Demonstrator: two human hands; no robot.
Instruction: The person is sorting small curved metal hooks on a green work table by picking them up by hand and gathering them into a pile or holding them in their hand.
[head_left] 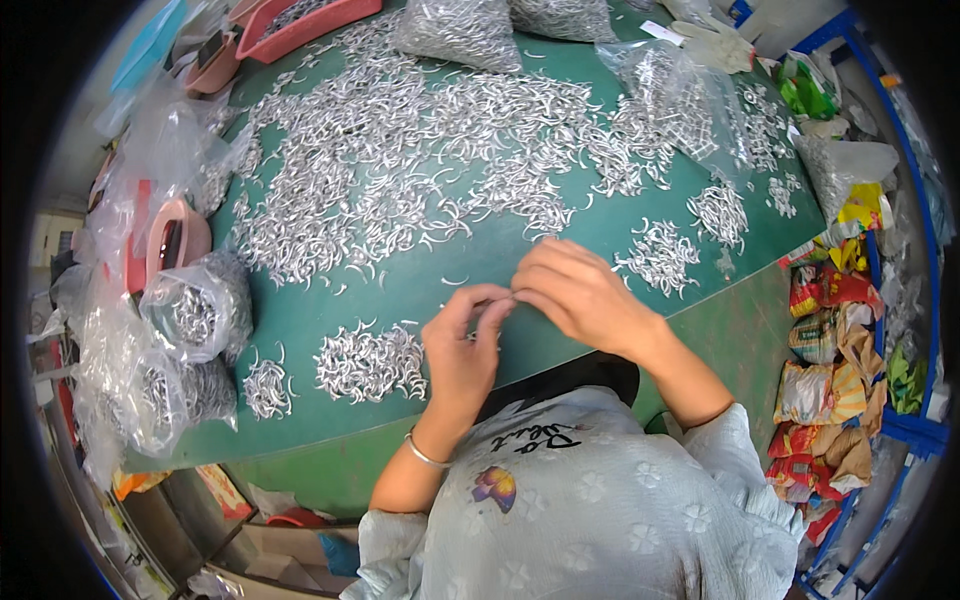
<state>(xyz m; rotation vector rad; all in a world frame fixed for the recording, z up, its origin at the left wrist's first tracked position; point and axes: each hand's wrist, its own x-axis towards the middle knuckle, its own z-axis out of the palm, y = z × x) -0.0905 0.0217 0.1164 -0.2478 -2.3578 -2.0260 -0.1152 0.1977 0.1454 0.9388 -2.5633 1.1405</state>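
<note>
My left hand (463,342) and my right hand (572,292) meet above the near part of the green table (290,425). Thumb and fingers of each are pinched, and the fingertips touch or nearly touch. Whatever sits between them is too small or hidden to make out. Just left of my left hand lies a heap of small curved silver metal pieces (370,362), with a smaller heap (267,388) farther left. Beyond my hands, a wide loose spread of the same pieces (340,180) covers much of the table. Two more heaps, a nearer one (660,257) and a farther one (718,214), lie to the right.
Clear plastic bags of metal pieces (205,310) crowd the left edge, beside a pink basket (180,235). Full bags (460,35) and a red tray (300,28) stand at the back. A blue rack (880,250) with colourful packets (820,390) is at the right.
</note>
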